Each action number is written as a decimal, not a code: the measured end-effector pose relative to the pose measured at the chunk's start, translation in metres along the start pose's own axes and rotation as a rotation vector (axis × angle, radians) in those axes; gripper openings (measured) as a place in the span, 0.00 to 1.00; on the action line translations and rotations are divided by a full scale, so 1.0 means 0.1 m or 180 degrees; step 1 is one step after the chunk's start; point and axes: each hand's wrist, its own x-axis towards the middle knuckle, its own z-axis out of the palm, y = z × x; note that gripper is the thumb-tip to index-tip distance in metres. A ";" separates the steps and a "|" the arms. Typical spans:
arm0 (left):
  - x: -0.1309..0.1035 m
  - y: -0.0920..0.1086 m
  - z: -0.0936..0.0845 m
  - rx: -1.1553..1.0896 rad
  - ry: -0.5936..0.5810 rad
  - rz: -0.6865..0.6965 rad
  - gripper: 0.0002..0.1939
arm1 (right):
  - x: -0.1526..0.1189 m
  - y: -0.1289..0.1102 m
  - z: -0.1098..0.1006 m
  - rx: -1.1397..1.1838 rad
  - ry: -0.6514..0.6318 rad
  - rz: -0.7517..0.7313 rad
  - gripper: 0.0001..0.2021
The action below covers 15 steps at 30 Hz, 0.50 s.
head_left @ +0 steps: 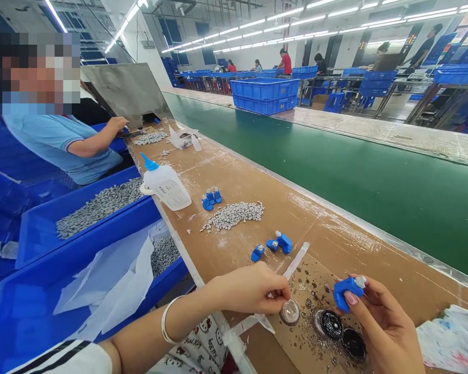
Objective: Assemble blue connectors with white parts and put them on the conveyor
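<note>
My right hand [382, 324] pinches a small blue plastic fitting with a white tip [348, 291] between thumb and fingertips, holding it just above the spotted, stained patch of the brown cardboard-covered bench [327, 228]. My left hand [249, 288] is curled shut, fingertips pressed together right over a small clear round cap [289, 311] sitting on the bench; I think it is pinching something thin there, but the fingers hide it, so I cannot say what.

To do this well, I would keep the blue fitting upright with the white tip clear of my nail, so nothing smears onto the fingers. The two dark round pots [341, 332] sit just below my right hand, touching or nearly so; I judge a low wrist would knock them, so I would stay high. Wet-looking drops dot the bench around them, so parts are better set down away from that patch.

Loose blue fittings [273, 244] lie further up the bench, near a heap of small grey pieces [234, 214], with a white squeeze bottle with a blue nozzle [164, 184] beyond. A co-worker's hand [117, 123] works far up the bench.
</note>
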 end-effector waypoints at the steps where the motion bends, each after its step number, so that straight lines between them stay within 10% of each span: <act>1: 0.00 0.01 0.00 0.0030 -0.0018 0.0002 0.07 | 0.00 0.03 -0.01 -0.0013 -0.0028 -0.0025 0.16; 6: -0.05 0.01 -0.09 -0.0121 0.0099 -0.0018 0.06 | -0.06 0.03 0.01 -0.0063 -0.0087 0.0050 0.17; 10: -0.12 0.07 -0.27 -0.1018 0.0902 -0.0263 0.06 | -0.17 -0.16 0.18 -0.0057 -0.0192 0.0116 0.12; 15: -0.06 0.38 -0.26 -0.1808 0.1477 -0.0189 0.06 | -0.21 -0.17 0.21 -0.0537 -0.0888 -0.0863 0.07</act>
